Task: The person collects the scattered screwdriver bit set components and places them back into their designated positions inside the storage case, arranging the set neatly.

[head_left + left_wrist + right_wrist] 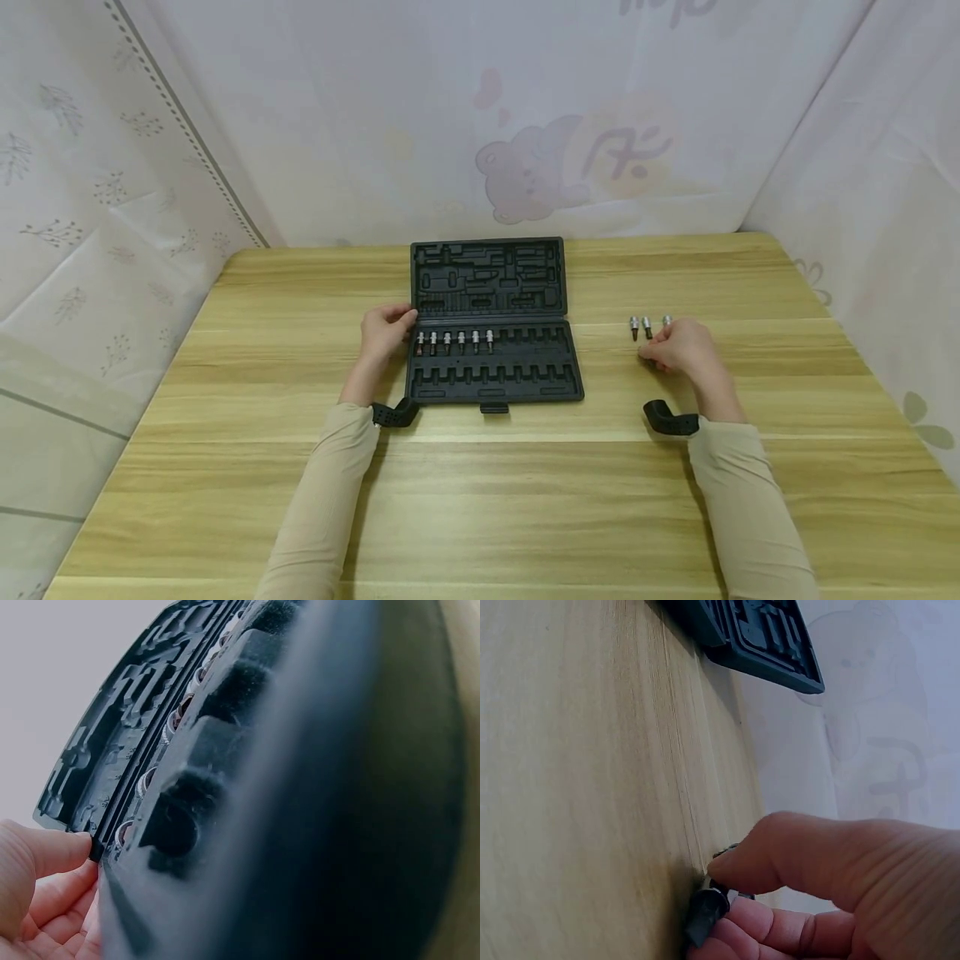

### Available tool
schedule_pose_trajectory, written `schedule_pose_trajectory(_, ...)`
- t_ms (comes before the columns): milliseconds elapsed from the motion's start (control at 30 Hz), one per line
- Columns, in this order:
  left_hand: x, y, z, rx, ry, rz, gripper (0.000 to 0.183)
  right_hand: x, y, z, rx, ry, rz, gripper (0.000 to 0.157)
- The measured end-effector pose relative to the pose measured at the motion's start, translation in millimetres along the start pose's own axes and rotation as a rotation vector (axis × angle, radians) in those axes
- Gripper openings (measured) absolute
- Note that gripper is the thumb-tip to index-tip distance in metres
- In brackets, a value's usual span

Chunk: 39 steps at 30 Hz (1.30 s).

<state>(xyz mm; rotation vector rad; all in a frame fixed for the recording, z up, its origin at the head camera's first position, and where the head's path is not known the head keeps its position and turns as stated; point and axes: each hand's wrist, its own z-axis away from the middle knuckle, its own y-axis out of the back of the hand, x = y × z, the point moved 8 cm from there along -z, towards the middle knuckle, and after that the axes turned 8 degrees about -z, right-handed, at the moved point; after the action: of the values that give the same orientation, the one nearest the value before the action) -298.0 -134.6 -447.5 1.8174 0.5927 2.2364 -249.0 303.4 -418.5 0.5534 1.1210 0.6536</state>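
Beige cloth sleeves (752,500) are showing near, left hand (383,333) pinching a black plastic case (495,361), right hand (682,347) a silver-and-black metal bit (708,904).

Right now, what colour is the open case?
The open case is black; head view shows it best.

Over my feed I take the case (487,277) for matt moulded plastic. The bits (462,338) look like metal, glossy at one end, dull at the other. I read the table (487,508) as smooth, grained wood, the sleeves (318,500) and curtain (375,125) as matt, lightly creased cloth.
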Motion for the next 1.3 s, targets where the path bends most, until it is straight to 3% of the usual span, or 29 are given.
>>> schedule_pose_trajectory(333,0.4,-0.5,0.2,0.000,0.001,-0.002,0.030,-8.6,-6.5,-2.8,-0.037,0.007,0.048,0.023)
schedule_pose_trajectory(500,1.5,-0.2,1.6,-0.007,0.000,-0.009,0.030,-18.5,-11.5,-4.1,-0.047,0.001,-0.038,0.019)
schedule_pose_trajectory(633,3.5,0.0,2.8,-0.016,-0.009,-0.005,0.030,-29.6,-16.4,-4.1,-0.045,0.030,-0.086,0.019)
schedule_pose_trajectory(767,4.0,-0.2,2.6,-0.017,-0.014,-0.001,0.030,-43.5,-23.0,-4.0,-0.061,0.082,-0.059,0.021)
schedule_pose_trajectory(1300,2.9,0.3,2.4,-0.006,-0.010,0.004,0.031,-86.5,-45.3,-7.8,-0.093,0.112,-0.076,0.024)
